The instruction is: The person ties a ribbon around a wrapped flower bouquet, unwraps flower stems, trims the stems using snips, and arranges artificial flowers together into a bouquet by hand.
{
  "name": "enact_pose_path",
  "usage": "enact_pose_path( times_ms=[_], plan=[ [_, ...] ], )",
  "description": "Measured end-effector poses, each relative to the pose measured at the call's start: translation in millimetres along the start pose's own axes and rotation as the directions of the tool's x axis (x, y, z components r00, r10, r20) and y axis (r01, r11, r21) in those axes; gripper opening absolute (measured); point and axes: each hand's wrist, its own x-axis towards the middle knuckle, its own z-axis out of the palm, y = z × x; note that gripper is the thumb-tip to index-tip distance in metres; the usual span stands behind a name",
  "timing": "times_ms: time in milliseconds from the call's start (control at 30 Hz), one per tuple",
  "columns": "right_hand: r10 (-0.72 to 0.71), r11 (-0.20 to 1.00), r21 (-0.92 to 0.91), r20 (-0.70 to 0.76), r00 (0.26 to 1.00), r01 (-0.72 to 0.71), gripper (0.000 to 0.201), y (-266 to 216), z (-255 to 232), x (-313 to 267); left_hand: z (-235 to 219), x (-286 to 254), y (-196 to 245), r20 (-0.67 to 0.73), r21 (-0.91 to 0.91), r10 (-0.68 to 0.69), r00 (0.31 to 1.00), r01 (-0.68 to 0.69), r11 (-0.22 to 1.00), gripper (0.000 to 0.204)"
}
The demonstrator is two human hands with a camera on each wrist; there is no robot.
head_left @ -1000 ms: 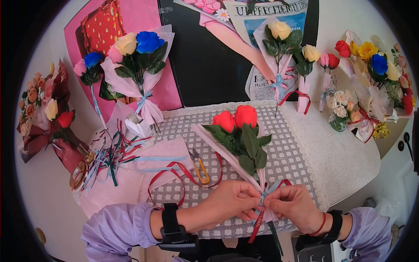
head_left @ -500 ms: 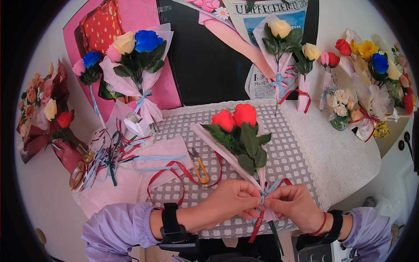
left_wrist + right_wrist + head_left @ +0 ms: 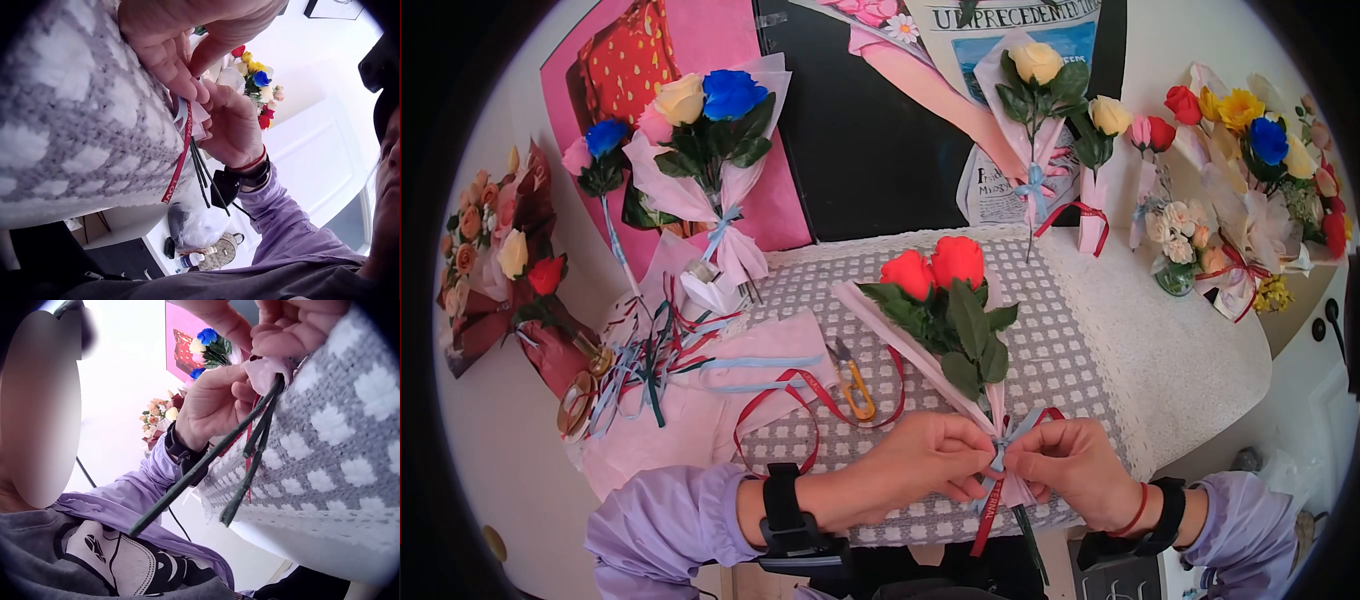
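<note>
Two red roses (image 3: 932, 268) in pink wrap lie on the grey checked cloth (image 3: 1040, 290), their stems toward the person. At the wrap's gathered neck, a light blue ribbon (image 3: 1026, 424) is pinched by the left hand (image 3: 930, 462) and by the right hand (image 3: 1072, 470), fingertips close together. A red printed ribbon (image 3: 987, 520) hangs below the knot; the left wrist view also shows this red ribbon (image 3: 180, 159). Dark green stems (image 3: 212, 453) stick out under the hands in the right wrist view. The fingers partly hide the knot.
Yellow-handled snips (image 3: 859, 392) and a loose red ribbon loop lie left of the roses. Farther left are pink paper (image 3: 775, 345) and a pile of cut ribbons (image 3: 655, 345). Wrapped bouquets stand along the back and both sides.
The head view has shifted slightly. Both hands stay at the knot, with hardly any visible movement of the fingers or the roses.
</note>
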Motion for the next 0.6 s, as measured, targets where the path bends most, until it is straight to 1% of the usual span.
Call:
enact_pose_path(
  times_ms=[100, 167, 300, 333, 433, 533, 600],
  plan=[
    [-0.005, 1.000, 0.019, 0.003, 1.000, 0.005, 0.014, 0.5, -0.4, 0.2, 0.4, -2.4, 2.4, -0.012, -0.012, -0.002, 1.000, 0.002, 1.000, 0.018],
    [-0.001, 1.000, 0.027, -0.002, 1.000, 0.001, 0.013, 0.8, -0.1, 0.5, 0.2, -2.9, 3.9, -0.014, 0.015, -0.028, 1.000, 0.028, 1.000, 0.020],
    [-0.001, 1.000, 0.031, 0.000, 1.000, 0.001, 0.013, -0.4, 0.1, 0.6, -0.1, -1.2, 2.7, -0.012, 0.030, -0.038, 0.999, 0.038, 0.999, 0.021],
    [-0.001, 1.000, 0.031, 0.000, 1.000, 0.001, 0.013, -0.5, 0.3, 0.9, 0.3, -1.1, 3.6, -0.016, 0.058, -0.042, 0.999, 0.043, 0.997, 0.020],
    [-0.001, 1.000, -0.004, -0.004, 1.000, 0.001, 0.013, 0.1, 0.3, 1.7, 1.5, -0.9, 6.1, -0.023, 0.104, -0.053, 0.998, 0.055, 0.993, 0.019],
    [-0.037, 0.999, -0.040, 0.014, 0.999, 0.037, 0.012, 1.0, -0.6, 2.4, 1.5, 0.1, 6.5, -0.021, 0.128, -0.066, 0.998, 0.068, 0.989, 0.018],
    [-0.070, 0.992, -0.107, 0.025, 0.997, 0.073, 0.011, -0.7, -0.2, 3.1, 1.9, 0.6, 6.5, -0.018, 0.135, -0.073, 0.997, 0.075, 0.988, 0.018]
  ],
)
